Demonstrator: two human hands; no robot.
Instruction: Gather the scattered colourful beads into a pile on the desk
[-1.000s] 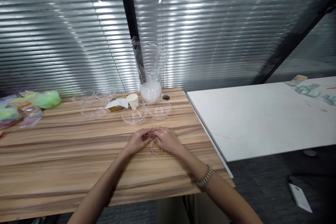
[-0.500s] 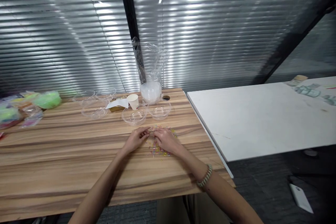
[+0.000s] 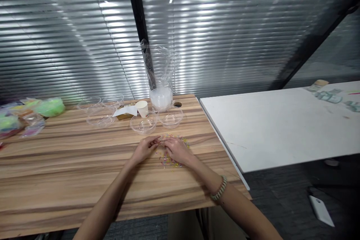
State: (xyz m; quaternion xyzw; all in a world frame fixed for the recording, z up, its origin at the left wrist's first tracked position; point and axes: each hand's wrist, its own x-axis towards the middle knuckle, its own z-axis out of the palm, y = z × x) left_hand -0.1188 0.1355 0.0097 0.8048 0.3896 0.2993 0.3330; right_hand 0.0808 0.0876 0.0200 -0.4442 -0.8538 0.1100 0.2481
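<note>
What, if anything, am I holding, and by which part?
Can't tell: the left hand and right hand are at small colourful pieces, too tiny to show a hold.

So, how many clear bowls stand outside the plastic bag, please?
5: three bowls left of the paper cup, one beyond the left hand, one beyond the right hand; others may be hidden.

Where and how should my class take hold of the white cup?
Probably just below the rim of the white cup, on opposite sides, from above: it appears upright, mouth up, wall narrowing downward, while the clear bowl crowds its base in front and the white paper lies close on its left.
</note>
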